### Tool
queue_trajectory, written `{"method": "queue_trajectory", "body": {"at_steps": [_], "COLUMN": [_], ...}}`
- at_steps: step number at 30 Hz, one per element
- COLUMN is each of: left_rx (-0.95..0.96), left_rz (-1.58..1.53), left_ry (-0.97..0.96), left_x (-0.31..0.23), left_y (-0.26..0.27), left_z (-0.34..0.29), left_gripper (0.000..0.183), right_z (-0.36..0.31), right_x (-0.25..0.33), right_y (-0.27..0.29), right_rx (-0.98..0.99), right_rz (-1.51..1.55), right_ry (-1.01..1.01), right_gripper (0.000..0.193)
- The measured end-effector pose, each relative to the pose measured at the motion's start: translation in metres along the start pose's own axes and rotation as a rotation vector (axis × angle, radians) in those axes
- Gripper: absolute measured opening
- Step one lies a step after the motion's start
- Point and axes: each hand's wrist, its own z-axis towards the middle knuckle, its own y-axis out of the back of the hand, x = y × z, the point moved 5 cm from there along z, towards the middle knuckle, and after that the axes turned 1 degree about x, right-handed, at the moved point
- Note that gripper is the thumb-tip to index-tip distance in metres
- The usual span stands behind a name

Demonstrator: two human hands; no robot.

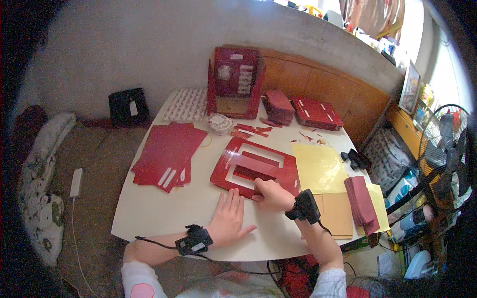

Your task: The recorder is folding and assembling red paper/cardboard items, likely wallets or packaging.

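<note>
A glossy dark-red cardboard piece (288, 171) with rounded corners and white-edged cut-outs lies flat on the white table (184, 218). A paler red strip (256, 165) runs across its middle. My left hand (228, 221) rests flat, fingers stretched, their tips at the near edge of the cardboard. Over that same edge, farther right, my right hand (273, 196) is closed with its fingers curled and the thumb on the cardboard. The undersides of the right fingers are hidden.
Red sheets (164, 154) lie at the left. Behind are an upright red box (233, 107), a stack of red pieces (318, 113), a white crumpled bundle (220, 123) and red scraps (251, 130). Yellow sheets (318, 166) and red strips (360, 201) lie right. A fan (449, 149) stands beyond.
</note>
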Motion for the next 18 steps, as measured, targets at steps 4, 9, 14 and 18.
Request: {"method": "queue_trajectory", "body": {"at_steps": [4,9,14,18], "left_rx": [-0.054,-0.057,-0.084,-0.086], "left_rz": [0.01,0.025,0.019,0.029], "left_ry": [-0.016,-0.019,-0.034,-0.052], "left_x": [0.003,0.007,0.01,0.012], "left_y": [-0.003,-0.005,-0.004,0.001], "left_z": [0.001,0.006,0.007,0.012], "left_gripper": [0.09,0.089,0.086,0.084], "right_z": [0.005,0.007,-0.006,-0.029], "right_x": [-0.005,-0.005,0.01,0.034], "right_y": [-0.002,-0.003,-0.007,-0.01], "right_rx": [-0.012,-0.005,-0.183,-0.4], "right_rz": [-0.048,-0.064,-0.158,-0.5], "right_ry": [0.023,-0.004,0.014,0.153], "right_gripper": [0.025,0.024,0.021,0.021]}}
